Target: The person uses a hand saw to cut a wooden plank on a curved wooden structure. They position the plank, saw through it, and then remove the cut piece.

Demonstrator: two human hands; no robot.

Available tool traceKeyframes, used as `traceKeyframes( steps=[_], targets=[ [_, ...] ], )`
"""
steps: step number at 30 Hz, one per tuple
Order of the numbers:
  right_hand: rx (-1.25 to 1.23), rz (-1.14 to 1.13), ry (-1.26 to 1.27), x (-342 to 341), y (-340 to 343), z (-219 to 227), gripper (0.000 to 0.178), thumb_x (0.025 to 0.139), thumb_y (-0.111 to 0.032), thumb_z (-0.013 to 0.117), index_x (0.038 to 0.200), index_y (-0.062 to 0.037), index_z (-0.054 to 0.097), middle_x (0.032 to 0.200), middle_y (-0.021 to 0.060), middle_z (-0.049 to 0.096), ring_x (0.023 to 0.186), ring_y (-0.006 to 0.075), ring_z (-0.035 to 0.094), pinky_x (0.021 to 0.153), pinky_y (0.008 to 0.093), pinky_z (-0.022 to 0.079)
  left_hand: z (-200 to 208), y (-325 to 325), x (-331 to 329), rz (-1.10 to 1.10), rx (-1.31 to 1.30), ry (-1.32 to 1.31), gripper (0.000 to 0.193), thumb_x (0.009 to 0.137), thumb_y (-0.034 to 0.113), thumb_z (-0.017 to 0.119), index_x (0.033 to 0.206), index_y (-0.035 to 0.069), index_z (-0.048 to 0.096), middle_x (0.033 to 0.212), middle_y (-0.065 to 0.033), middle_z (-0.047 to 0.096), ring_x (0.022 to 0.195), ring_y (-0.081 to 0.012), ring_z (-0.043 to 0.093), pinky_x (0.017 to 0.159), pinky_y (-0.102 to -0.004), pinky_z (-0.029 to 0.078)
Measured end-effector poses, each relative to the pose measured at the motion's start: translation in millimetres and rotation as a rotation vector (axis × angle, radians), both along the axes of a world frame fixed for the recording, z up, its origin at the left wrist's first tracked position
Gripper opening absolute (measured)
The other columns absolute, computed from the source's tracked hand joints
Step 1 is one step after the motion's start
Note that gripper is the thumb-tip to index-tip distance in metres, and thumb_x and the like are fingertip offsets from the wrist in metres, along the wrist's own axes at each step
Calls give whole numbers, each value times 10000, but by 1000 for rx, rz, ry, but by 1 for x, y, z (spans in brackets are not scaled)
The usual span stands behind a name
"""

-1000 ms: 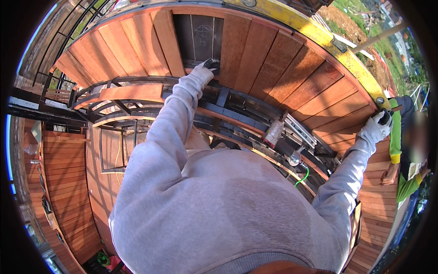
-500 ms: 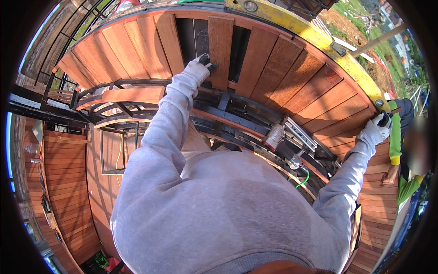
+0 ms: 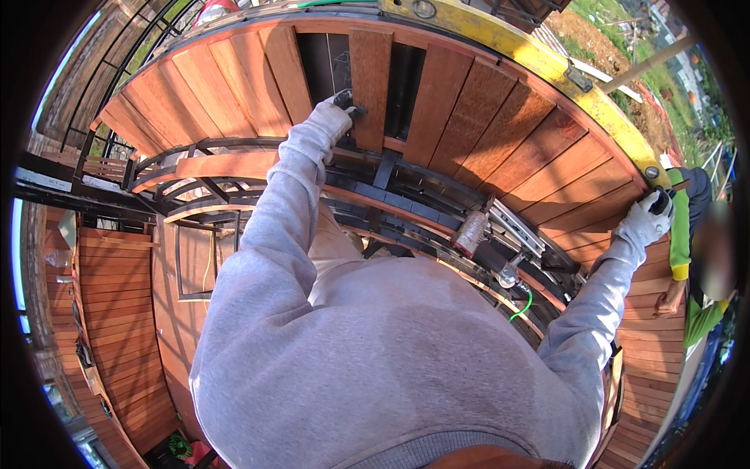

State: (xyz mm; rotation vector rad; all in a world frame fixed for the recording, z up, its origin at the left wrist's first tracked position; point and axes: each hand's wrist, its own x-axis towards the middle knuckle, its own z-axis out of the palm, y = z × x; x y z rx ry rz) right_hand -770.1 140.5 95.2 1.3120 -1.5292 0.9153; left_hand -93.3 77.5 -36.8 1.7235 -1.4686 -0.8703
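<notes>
My left hand (image 3: 333, 119), in a pale glove with dark fingertips, is closed at the left edge of a loose reddish wooden slat (image 3: 370, 90). Dark gaps (image 3: 405, 86) on both sides of that slat show the black frame beneath. Out at the right, my gloved right hand (image 3: 650, 220) is curled closed by the near end of a yellow spirit level (image 3: 531, 62), which lies along the outer rim of the curved slatted surface. What the right fingers grip is hidden.
Beside the slats run curved black metal rails (image 3: 383, 168). A clear bottle (image 3: 471, 233) and a tool with a green hose (image 3: 522, 306) sit among them. Far right, another person's green sleeve (image 3: 678, 234) and hand (image 3: 668, 301) are close to my right hand.
The loose slat has shifted slightly left with my left hand, widening the gap on its right. My right hand stays by the level's end. The whole view has drifted a little.
</notes>
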Motion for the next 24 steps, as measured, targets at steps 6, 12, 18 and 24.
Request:
traceKeyframes(
  steps=[6,12,18,24],
  targets=[
    [18,12,-36,-4,-1,-2,261,985,-249,606,1036,-15,708,1067,199,699,997,414,627,916,527,478,-7,-5,0,55,39,81,361,959,119,733,1315,94,678,1061,7,730,899,-99,633,778,-281,547],
    [21,37,-63,5,3,3,258,985,-246,605,1037,-15,709,1055,192,699,991,408,629,910,523,480,8,0,-5,-71,37,-30,457,961,307,727,1377,144,632,1143,-124,734,984,-239,677,917,-340,530],
    [44,26,-17,-5,1,0,248,985,-239,606,1041,-23,715,1054,185,700,984,404,632,903,519,487,-11,-5,2,-75,-21,-29,447,969,346,709,1366,157,632,1135,-158,725,985,-257,679,914,-349,527],
    [21,-6,-28,1,-1,0,243,990,-232,599,1057,-33,722,1061,188,699,997,403,635,911,518,487,-38,-2,11,-18,-5,-12,402,988,164,697,1378,97,623,1118,-34,727,989,-149,647,851,-289,546]
  ],
)
